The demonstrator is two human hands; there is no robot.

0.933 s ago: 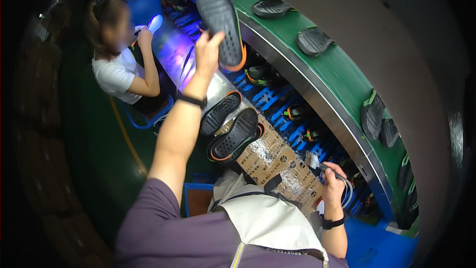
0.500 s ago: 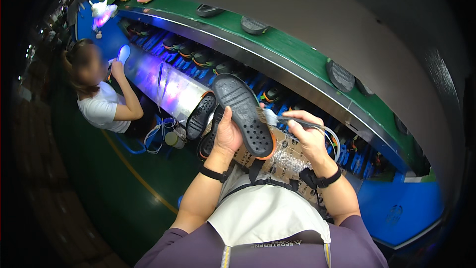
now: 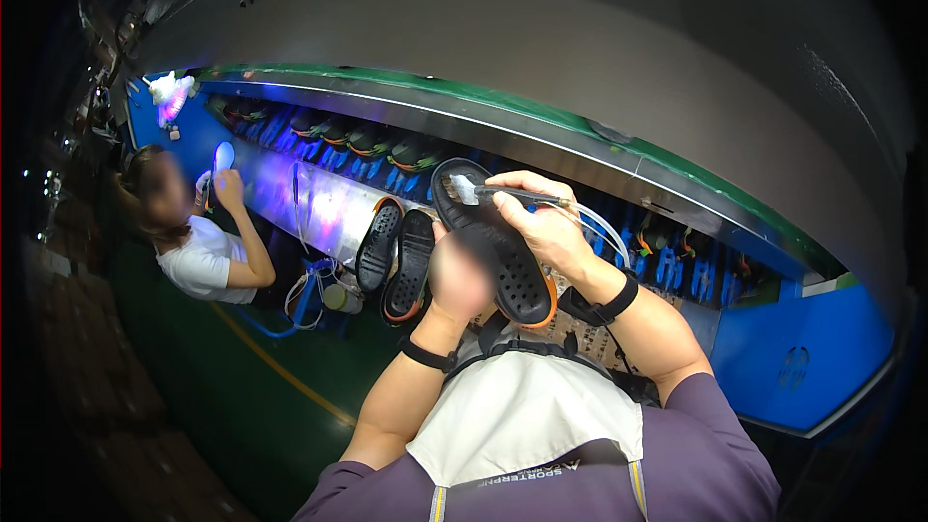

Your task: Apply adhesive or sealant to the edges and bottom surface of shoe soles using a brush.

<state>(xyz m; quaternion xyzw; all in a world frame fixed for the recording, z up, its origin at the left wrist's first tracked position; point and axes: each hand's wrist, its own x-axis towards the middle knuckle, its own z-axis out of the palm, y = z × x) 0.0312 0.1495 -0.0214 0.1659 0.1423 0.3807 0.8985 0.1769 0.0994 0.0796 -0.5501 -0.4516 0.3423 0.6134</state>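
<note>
Left hand [image 3: 462, 275], partly blurred, closed around the lower half of a black sole [image 3: 493, 242], tread side up and tilted toward the face, presumably so the toe end sits in plain sight. Grip here full and firm, thumb side hidden behind the blur. Right hand [image 3: 543, 222] pinched narrow on a thin brush [image 3: 483, 192], bristle tip touching the sole's toe; a clear tube [image 3: 599, 224] looping back from the brush handle over the wrist, likely a feed line, hence the hand kept high and the wrist bent. An orange edge visible along the sole's lower rim. Black band on each wrist.

Just beside the left hand, two more soles [image 3: 396, 251] leaning upright on the silver guard, treads facing out, within easy reach. Beyond, a green conveyor [image 3: 541, 121] curving away, with a row of dark soles on blue holders [image 3: 367, 143] beneath it under violet light. To the far left, well apart, a co-worker [image 3: 198, 251] in a white shirt holding a pale sole up close. Grey apron [image 3: 522, 416] over a purple shirt at the lower edge.
</note>
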